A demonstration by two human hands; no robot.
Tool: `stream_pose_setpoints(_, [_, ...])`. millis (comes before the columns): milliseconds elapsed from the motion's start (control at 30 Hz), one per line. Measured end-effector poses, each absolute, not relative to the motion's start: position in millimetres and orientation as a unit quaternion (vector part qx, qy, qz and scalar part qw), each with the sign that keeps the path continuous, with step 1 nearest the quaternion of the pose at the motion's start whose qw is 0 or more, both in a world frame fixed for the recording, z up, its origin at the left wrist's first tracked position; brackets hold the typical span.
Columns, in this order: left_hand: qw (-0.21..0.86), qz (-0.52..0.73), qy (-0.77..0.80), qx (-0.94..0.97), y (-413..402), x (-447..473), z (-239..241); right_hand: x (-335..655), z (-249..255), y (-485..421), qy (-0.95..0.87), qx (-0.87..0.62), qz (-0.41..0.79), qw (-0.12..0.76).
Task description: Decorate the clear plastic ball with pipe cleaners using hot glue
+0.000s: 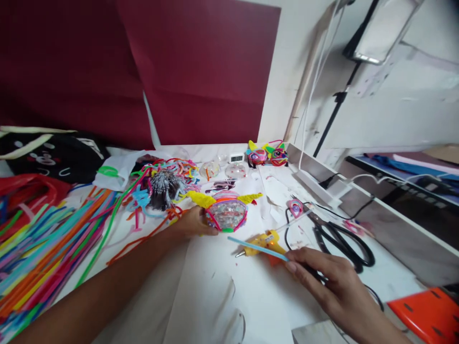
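My left hand (pixel 195 222) grips the left side of a clear plastic dome (pixel 229 213) trimmed with pipe cleaners. It has two yellow ears, pink and orange edging, a bit of green at the bottom and shiny specks inside. In my right hand (pixel 330 274) a short light-blue pipe cleaner (pixel 258 248) is pinched between thumb and fingers, its free end pointing left towards the dome's lower edge, apart from it. Behind that strip lies a yellow hot glue gun (pixel 267 240) with an orange light on and its nozzle to the left.
Black-handled scissors (pixel 340 241) and a small pink eye-like piece (pixel 295 207) lie on the right. Pipe cleaners (pixel 53 253) fill the left side. Two finished-looking pieces (pixel 267 154) and a small white digital clock (pixel 236 158) stand at the back. A power strip (pixel 319 188) runs along the right.
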State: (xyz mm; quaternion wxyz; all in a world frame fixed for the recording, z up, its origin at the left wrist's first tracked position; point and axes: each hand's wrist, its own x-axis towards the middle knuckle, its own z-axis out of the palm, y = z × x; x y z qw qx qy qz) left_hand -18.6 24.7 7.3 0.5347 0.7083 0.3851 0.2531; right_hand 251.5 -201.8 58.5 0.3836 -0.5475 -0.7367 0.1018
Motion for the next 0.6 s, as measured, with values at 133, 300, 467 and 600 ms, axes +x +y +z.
stream_pose_setpoints(133, [0.559, 0.241, 0.379, 0.697, 25, -12, 17, 251, 55, -204, -0.739, -0.539, 0.091, 0.393])
stream_pose_setpoints(300, [0.580, 0.242, 0.381, 0.679, 26, -7, 20, 253, 52, -203, -0.745, -0.524, 0.103, 0.399])
stream_pose_setpoints(467, [0.596, 0.254, 0.379, 0.661, 28, -3, 18, 256, 48, -203, -0.741, -0.533, 0.103, 0.395])
stream_pose_setpoints(600, [0.607, 0.256, 0.381, 0.648, 30, 0, 16, 257, 47, -204, -0.739, -0.533, 0.114, 0.396])
